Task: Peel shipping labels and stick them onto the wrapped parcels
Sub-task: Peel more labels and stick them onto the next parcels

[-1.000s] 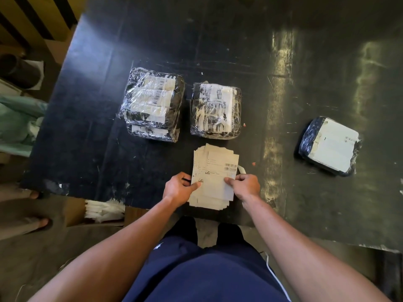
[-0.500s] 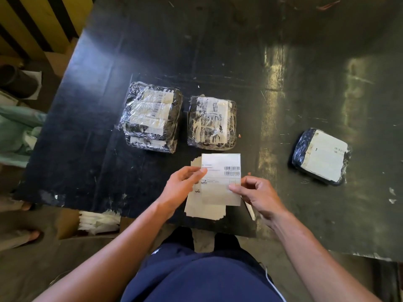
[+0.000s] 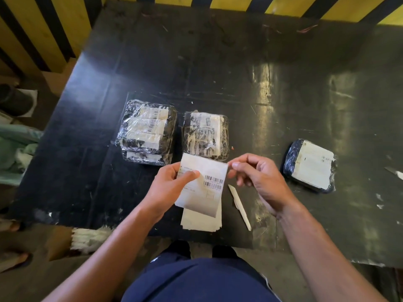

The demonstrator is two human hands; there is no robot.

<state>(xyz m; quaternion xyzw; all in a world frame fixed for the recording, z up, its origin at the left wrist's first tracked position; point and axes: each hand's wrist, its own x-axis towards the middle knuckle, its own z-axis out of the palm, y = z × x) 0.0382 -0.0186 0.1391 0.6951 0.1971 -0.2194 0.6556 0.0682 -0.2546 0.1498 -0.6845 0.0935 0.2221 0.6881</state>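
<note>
A white shipping label [image 3: 205,186] with a barcode is lifted off the stack of labels [image 3: 201,221] at the table's near edge. My left hand [image 3: 169,188] pinches its left side, thumb on the face. My right hand [image 3: 259,182] has its fingertips at the label's top right corner, fingers curled. Behind the label lie two wrapped parcels side by side, the left parcel [image 3: 147,130] and the middle parcel [image 3: 206,134]. A third wrapped parcel [image 3: 310,166] with a white label lies apart on the right.
A white backing strip [image 3: 239,207] lies on the black table [image 3: 218,73] right of the stack. Small paper scraps dot the table's right part. A yellow and black striped wall runs behind. On the floor at left stand a cardboard box and a person's feet.
Both hands have lifted the top label off the stack and raised it towards the middle parcel. My right hand moved from the label's lower edge to its top right corner.
</note>
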